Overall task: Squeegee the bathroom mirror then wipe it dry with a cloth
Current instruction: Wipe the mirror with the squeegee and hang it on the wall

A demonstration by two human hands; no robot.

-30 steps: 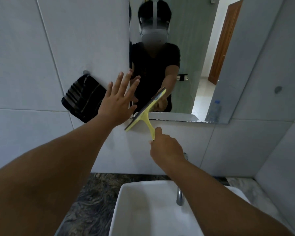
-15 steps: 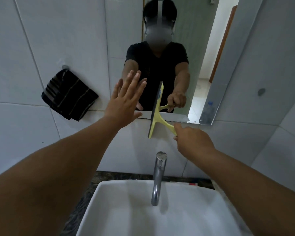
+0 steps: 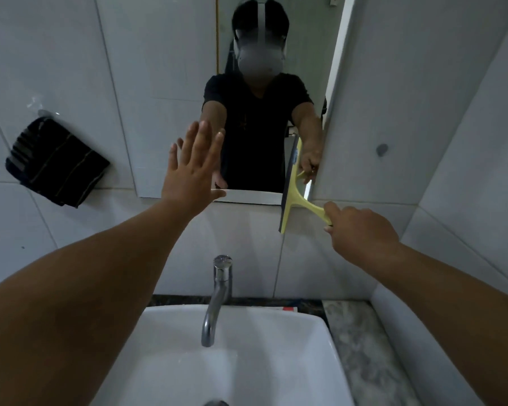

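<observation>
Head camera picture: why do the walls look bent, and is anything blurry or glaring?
Head view: wide-angle lens bows the tile lines and mirror edges; dim, even light, no harsh glare; a small glint on the tap; left hand and squeegee reasonably sharp.

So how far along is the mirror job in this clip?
Squeegeeing is in hand: the right hand grips the yellow plastic squeegee at the wall mirror's lower right corner, left hand open. Drying is left: the dark striped cloth hangs untouched.
</observation>
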